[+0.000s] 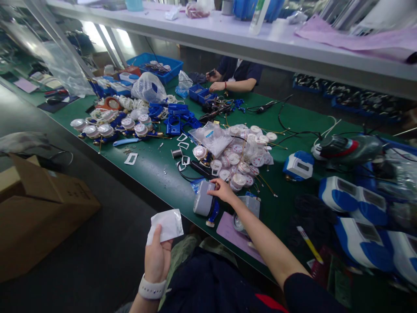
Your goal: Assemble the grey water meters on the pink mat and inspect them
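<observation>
My left hand (157,257) is raised over my lap, off the table, with the thumb and fingers pinched on a small white packet (167,224). My right hand (222,189) reaches over the near edge of the green table (153,165) and its fingers close on the top of a grey roll of tape (203,199) standing beside a blue part (213,213). Just beyond the right hand lies a heap of round white dial discs (243,163) with brass pins.
A clear bag of small white parts (213,138), blue housings (177,119) and more white-capped units (107,126) cover the table's left. Blue-and-white meter covers (345,195) lie at right. Another person's hands (216,82) work across the table. Cardboard boxes (39,208) stand on the floor at left.
</observation>
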{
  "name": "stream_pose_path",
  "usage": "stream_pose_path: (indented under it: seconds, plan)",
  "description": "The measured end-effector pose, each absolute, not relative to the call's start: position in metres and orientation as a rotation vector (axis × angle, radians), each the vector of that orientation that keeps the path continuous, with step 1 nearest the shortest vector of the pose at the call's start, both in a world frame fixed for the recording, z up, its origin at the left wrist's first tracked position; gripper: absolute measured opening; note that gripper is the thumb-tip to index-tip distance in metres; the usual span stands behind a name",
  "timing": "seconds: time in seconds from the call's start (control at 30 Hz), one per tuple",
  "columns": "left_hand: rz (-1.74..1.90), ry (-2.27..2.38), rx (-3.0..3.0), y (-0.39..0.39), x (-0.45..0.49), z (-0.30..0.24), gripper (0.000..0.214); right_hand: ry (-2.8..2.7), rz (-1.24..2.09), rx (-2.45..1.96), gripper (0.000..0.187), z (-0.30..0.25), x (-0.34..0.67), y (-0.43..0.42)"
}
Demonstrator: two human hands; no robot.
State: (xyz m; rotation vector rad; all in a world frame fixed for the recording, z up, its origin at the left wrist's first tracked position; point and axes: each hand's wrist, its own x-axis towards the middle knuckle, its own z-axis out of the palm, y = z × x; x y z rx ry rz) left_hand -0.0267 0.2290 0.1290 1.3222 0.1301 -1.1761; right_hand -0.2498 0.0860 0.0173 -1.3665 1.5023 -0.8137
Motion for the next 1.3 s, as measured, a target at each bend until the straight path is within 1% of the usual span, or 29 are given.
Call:
stream_pose_path:
  seconds: [0.2,0.33,0.43,0.5,0.6,0.63,0.77,0.93,1.0,1.1,1.17,1.23,1.3]
  plan:
    - [-1.189,0.095,1.31,0.229,-0.023,0.122,0.02,1.541,-0.728,-1.319,0.032,0.015,-0.258,0.068]
    - [-1.187,0.076,1.289,0.229,-0.019,0.118,0.02,1.523,-0.707,-1.327,0.027,0.015,-0.271,0.071]
    - [-1.198,0.08,1.287,0.229,-0.02,0.114,0.021,1.531,-0.687,-1.382,0.029,0.017,-0.274,0.074]
    - [-1.207,0.087,1.288,0.228,-0.022,0.113,0.022,1.552,-0.701,-1.428,0.033,0.019,-0.269,0.073]
    - [-1.232,0.09,1.279,0.227,-0.026,0.114,0.021,1.544,-0.714,-1.495,0.053,0.021,-0.254,0.07]
    - [-1.238,0.091,1.273,0.227,-0.027,0.115,0.02,1.525,-0.7,-1.51,0.056,0.021,-0.249,0.068]
    - [-1.229,0.123,1.279,0.228,-0.029,0.12,0.02,1.451,-0.633,-1.503,0.043,0.018,-0.244,0.064]
    - [-1.21,0.144,1.29,0.228,-0.027,0.122,0.02,1.442,-0.64,-1.454,0.034,0.01,-0.253,0.057]
    - [-1.206,0.133,1.284,0.227,-0.027,0.122,0.02,1.471,-0.67,-1.426,0.037,0.006,-0.256,0.054]
    - [-1.209,0.121,1.286,0.227,-0.026,0.12,0.021,1.531,-0.732,-1.384,0.05,0.004,-0.262,0.05]
    - [-1.224,0.111,1.287,0.227,-0.026,0.118,0.021,1.595,-0.793,-1.39,0.054,0.007,-0.268,0.049]
    - [-1.24,0.093,1.287,0.227,-0.025,0.115,0.021,1.669,-0.886,-1.433,0.052,0.014,-0.273,0.051]
    - [-1.258,0.074,1.279,0.228,-0.026,0.112,0.021,1.703,-0.992,-1.488,0.043,0.02,-0.275,0.058]
